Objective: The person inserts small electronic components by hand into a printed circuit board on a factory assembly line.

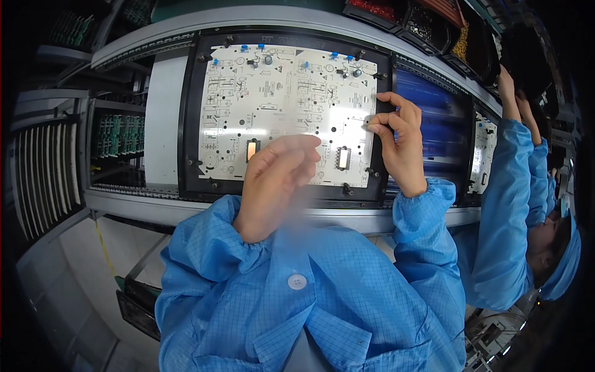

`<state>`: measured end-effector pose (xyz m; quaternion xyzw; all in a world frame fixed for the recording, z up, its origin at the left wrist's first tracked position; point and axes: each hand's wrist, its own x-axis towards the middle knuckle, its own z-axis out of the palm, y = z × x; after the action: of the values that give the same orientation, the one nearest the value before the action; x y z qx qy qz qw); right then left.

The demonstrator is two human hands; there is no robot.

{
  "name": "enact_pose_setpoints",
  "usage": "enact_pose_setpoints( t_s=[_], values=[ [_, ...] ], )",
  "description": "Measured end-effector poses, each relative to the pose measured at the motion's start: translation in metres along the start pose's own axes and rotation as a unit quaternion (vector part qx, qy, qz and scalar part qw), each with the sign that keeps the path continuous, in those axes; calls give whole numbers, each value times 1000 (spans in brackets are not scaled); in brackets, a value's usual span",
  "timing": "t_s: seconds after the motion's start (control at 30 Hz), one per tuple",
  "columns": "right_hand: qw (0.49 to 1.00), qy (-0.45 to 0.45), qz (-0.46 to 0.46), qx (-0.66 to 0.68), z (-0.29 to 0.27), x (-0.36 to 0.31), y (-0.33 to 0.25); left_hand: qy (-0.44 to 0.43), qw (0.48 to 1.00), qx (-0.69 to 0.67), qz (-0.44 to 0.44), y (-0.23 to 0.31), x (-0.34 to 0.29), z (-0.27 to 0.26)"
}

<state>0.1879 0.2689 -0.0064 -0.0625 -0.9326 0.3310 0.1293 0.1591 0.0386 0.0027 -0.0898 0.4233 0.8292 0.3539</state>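
Note:
A white printed circuit board [288, 84] lies in a black frame [192, 124] in front of me. Small blue parts [334, 56] and grey cylindrical capacitors [268, 60] stand along its far side. Two dark chip-like parts, one of them a rectangular component [343, 158], sit near its front edge. My left hand [276, 180] hovers over the near middle of the board, fingers curled together and partly blurred; whatever they hold is hidden. At the board's right edge my right hand [401, 136] pinches thumb and index finger on something too small to name.
Metal conveyor rails [347, 214] run along the near and far sides. Bins of small red parts [375, 10] and yellow parts [460, 43] stand at the far right. Green boards [118, 136] fill a rack at left. A co-worker's blue sleeve [505, 204] reaches in at right.

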Motion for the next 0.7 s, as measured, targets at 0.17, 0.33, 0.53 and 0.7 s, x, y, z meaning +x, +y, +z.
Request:
enact_pose_setpoints(
  t_s=[0.17,0.33,0.53,0.7],
  values=[
    [1000,5,-6,-12,2,-1,-1,-8,1000,-4,-2,0,2,-2],
    [996,40,-74,-15,1,-7,-1,-43,998,-35,13,0,3,-8],
    [991,-4,-134,-11,-12,-12,-58,-111,982,-152,5,-5,5,-3],
    [981,-93,-165,36,25,-16,-85,-62,994,-85,-21,3,-2,5]
  ],
)
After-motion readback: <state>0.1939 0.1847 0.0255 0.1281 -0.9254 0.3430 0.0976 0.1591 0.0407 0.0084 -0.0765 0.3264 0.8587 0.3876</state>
